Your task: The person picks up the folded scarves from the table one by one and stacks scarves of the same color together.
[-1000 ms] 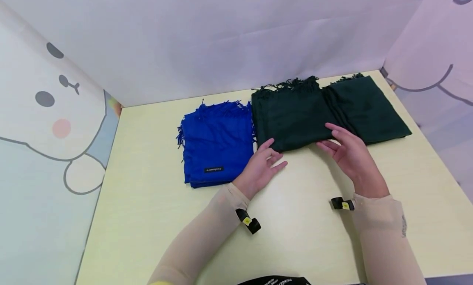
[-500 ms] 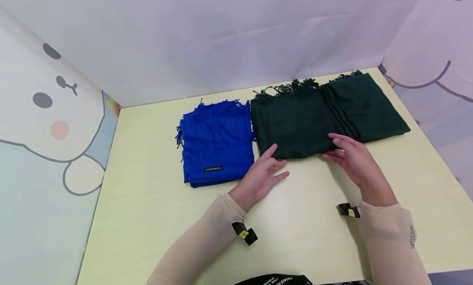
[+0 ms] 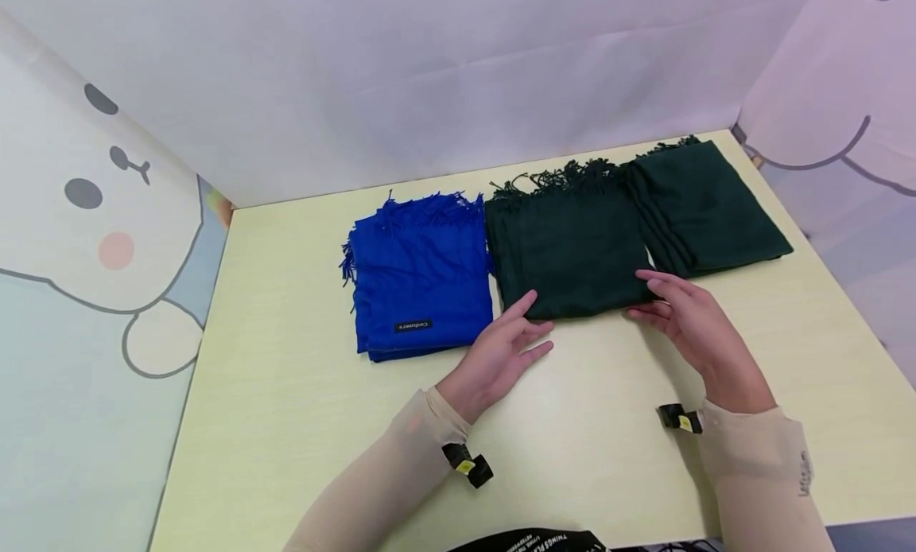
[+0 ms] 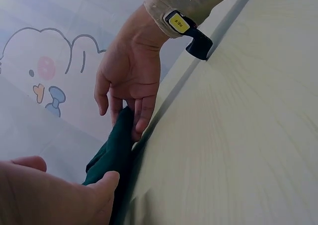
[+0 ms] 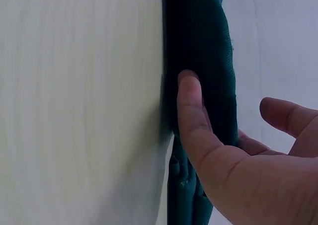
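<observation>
A folded dark green fringed scarf (image 3: 572,250) lies on the table between a folded blue scarf (image 3: 422,274) and another dark green folded piece (image 3: 716,210). My left hand (image 3: 497,357) holds its near left corner, one fingertip on top and the others at the front edge. At the near right corner my right hand (image 3: 690,321) grips the edge. In the right wrist view a finger of the right hand (image 5: 248,170) lies along the scarf's side (image 5: 208,61), with other fingers behind it. The left wrist view shows both hands at the green cloth (image 4: 112,155).
The blue scarf carries a small black label (image 3: 413,326) and sits close beside the green one's left side. A pale wall sheet (image 3: 429,75) rises behind the table (image 3: 286,425). At the near edge there is some black printed fabric (image 3: 529,541).
Both hands have drawn the middle green scarf toward the person. A narrow gap now shows between it and the green piece at right. The blue scarf stays put.
</observation>
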Demonstrator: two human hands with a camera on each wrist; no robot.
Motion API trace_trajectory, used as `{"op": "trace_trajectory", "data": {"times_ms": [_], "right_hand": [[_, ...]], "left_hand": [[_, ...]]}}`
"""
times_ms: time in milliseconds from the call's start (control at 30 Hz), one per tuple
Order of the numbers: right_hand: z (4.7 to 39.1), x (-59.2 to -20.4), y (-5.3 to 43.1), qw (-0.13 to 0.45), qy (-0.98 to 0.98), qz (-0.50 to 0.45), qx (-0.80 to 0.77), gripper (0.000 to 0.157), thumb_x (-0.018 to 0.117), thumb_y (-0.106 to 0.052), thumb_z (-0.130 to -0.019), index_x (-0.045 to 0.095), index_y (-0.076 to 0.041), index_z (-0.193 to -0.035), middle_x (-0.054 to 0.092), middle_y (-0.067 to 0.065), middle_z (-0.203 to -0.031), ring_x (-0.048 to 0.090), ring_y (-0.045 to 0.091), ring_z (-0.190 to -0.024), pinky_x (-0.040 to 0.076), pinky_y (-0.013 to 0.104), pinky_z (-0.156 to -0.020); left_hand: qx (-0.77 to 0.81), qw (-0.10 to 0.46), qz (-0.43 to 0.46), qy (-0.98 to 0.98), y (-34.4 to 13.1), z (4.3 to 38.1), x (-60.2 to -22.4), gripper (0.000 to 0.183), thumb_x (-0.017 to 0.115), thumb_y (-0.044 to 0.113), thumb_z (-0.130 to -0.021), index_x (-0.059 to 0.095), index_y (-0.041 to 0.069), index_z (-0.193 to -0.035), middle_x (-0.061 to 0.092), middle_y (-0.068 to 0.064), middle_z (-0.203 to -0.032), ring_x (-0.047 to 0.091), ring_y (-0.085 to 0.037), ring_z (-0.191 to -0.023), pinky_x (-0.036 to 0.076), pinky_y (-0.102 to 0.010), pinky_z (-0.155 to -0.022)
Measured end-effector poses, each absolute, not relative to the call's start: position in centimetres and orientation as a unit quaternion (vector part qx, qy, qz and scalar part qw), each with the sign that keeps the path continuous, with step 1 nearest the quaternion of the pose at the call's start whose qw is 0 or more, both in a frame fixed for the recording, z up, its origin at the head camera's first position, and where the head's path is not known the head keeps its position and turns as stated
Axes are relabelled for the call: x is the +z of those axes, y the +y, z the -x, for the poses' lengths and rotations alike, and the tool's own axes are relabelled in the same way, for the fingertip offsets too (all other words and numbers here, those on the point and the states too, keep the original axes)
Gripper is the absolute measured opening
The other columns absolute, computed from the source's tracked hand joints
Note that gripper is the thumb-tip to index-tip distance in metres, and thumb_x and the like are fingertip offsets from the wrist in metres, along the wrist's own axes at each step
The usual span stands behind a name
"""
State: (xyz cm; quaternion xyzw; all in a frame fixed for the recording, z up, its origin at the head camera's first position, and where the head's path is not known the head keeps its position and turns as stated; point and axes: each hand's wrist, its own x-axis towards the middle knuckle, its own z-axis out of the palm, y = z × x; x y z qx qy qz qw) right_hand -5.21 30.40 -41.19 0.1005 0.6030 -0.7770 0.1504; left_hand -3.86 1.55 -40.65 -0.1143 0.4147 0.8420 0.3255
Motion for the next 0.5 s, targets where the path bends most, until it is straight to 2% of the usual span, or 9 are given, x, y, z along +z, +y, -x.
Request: {"op": "trace_trajectory", "data": {"times_ms": [367, 467, 500], "right_hand": [[4.9, -41.1, 30.5, 0.152, 0.609, -0.097, -0.773, 0.057, 0.053, -0.028, -0.103, 0.034, 0.006, -0.145, 0.042, 0.005, -0.132, 0.069, 0.018, -0.091, 0.057, 0.027, -0.085], [4.7, -40.9, 30.5, 0.152, 0.613, -0.092, -0.769, 0.054, 0.054, -0.028, -0.103, 0.037, 0.004, -0.142, 0.042, 0.005, -0.131, 0.069, 0.018, -0.091, 0.056, 0.026, -0.085], [4.7, -40.9, 30.5, 0.151, 0.623, -0.088, -0.762, 0.053, 0.053, -0.027, -0.104, 0.036, 0.004, -0.142, 0.042, 0.005, -0.130, 0.069, 0.018, -0.091, 0.056, 0.026, -0.085]], "left_hand": [[0.836, 0.329, 0.117, 0.423, 1.6, 3.1, -40.6, 0.064, 0.045, 0.000, -0.096, 0.036, 0.024, -0.155, 0.015, -0.001, -0.164, 0.046, -0.031, -0.136, 0.031, -0.047, -0.116], [0.834, 0.329, 0.110, 0.428, 1.5, 2.8, -40.6, 0.063, 0.043, -0.001, -0.096, 0.038, 0.024, -0.154, 0.018, -0.001, -0.162, 0.047, -0.031, -0.135, 0.032, -0.046, -0.116], [0.833, 0.329, 0.106, 0.433, 1.4, 2.7, -40.5, 0.062, 0.043, -0.001, -0.096, 0.040, 0.024, -0.153, 0.023, -0.003, -0.159, 0.049, -0.030, -0.132, 0.034, -0.046, -0.115]]}}
